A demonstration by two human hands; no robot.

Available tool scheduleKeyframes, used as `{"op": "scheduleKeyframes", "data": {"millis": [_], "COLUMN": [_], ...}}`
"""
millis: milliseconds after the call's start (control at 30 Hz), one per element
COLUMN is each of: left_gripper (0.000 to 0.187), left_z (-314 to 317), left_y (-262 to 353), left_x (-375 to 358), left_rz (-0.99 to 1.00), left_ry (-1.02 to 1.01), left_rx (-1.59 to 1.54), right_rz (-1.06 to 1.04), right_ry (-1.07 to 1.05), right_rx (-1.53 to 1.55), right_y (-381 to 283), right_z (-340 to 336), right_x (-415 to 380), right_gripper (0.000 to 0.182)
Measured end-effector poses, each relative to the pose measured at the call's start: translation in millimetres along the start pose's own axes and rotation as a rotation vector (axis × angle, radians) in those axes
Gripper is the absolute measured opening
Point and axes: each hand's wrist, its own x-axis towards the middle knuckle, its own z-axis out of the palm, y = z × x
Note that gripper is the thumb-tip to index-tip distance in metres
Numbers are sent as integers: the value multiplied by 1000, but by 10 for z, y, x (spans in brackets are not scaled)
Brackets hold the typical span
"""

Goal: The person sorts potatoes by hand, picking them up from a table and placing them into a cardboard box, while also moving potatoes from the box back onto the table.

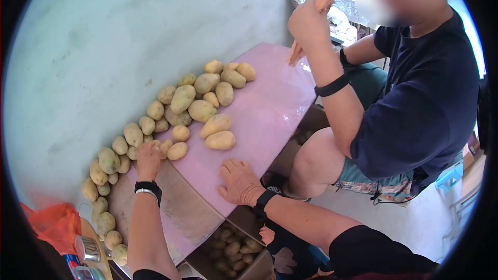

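My left hand (148, 162) reaches to the row of potatoes by the wall, its fingertips at a small potato (157, 148); whether it grips one is hidden. Flat on the pink table cover (259, 119) rests my right hand (238, 180), fingers apart and holding nothing. Two larger potatoes (220, 140) lie just above it, side by side. Between my hands is a small potato (177, 151). A heap of potatoes (202, 110) spreads along the wall and continues in a curved line down to the left.
A person in a dark shirt (415, 103) sits at the right, hands raised with a pinkish object. Below the table edge stands a box (203, 259) holding several potatoes. A red mesh bag (54, 225) and a metal tin (87, 249) are at lower left.
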Motion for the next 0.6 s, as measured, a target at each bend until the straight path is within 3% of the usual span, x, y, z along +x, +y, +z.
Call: {"op": "scheduleKeyframes", "data": {"millis": [100,267,367,433,600], "left_gripper": [25,29,36,45,53], "left_z": [-67,-9,-30,-135,-323], "left_y": [206,374,433,475,615], "left_x": [29,13,84,101,5], "left_rz": [19,-51,-170,-257,-356], "left_ry": [-182,-212,-245,-387,-427], "left_rx": [115,415,364,301,255], "right_rz": [-19,-17,-27,-34,-31], "right_ry": [-19,1,-5,-4,-4], "right_rx": [11,11,29,30,24], "right_y": [-29,-47,-49,-47,-55], "right_z": [83,-11,-36,-33,-26], "right_x": [-23,40,51,54,41], "right_gripper": [37,37,37,38,39]}}
